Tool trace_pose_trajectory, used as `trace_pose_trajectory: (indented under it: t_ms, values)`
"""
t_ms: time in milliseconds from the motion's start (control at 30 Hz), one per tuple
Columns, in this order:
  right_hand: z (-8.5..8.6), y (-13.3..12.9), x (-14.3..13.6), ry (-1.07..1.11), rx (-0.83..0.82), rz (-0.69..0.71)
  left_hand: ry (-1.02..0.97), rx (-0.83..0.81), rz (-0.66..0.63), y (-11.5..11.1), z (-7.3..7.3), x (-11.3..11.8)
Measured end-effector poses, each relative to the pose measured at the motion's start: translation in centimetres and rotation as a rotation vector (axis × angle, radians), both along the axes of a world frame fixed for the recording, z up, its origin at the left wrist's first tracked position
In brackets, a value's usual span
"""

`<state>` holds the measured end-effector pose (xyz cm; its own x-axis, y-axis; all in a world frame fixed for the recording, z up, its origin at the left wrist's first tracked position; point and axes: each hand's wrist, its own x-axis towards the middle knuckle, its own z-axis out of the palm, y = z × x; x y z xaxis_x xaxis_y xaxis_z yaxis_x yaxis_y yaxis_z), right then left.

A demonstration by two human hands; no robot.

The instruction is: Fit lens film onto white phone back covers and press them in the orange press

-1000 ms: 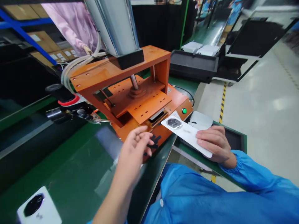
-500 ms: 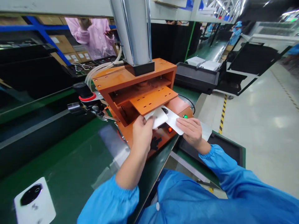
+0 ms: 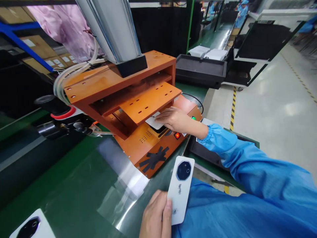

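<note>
My left hand [image 3: 156, 213] grips a white phone [image 3: 180, 195] by its lower side, near my body; the phone's dark round camera block faces up. My right hand [image 3: 173, 119] is at the front of the orange press [image 3: 138, 145], its fingers on a white flat piece [image 3: 155, 121] lying under the orange plate [image 3: 151, 100]. The far end of that piece is hidden below the plate. Another white phone [image 3: 34, 226] with a dark camera block lies on the green bench at the lower left.
A black knob [image 3: 53, 104] and metal fittings stick out left of the press. Behind it is a black tray [image 3: 200, 67] with white items. Another dark tray [image 3: 208, 152] sits under my right forearm. A person in pink stands behind.
My left hand has drawn back from the press towards my body with a white phone. My right hand has moved left to the white piece under the plate. The view has shifted.
</note>
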<state>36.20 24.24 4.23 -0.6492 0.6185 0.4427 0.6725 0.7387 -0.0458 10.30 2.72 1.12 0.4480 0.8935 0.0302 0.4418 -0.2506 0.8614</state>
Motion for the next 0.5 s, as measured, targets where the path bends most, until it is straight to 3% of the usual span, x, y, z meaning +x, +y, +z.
trace_pose_trajectory:
  t_ms: [167, 267, 400, 500]
  values:
    - [1.7, -0.2, 0.6, -0.053, -0.128, 0.077, 0.139, 0.239, -0.073, 1.7, -1.1, -0.2]
    - [1.8, -0.4, 0.5, -0.048, -0.138, 0.099, 0.215, 0.412, -0.081, 2.6, -1.4, 0.2]
    - [0.2, -2.0, 0.6, 0.036, -0.059, 0.037, 0.306, 0.572, -0.078, 3.2, -1.9, 1.4]
    - [-2.5, -4.7, 2.2, 0.298, 0.081, -0.18, 0.366, 0.671, 0.002, 3.5, -2.4, 1.9]
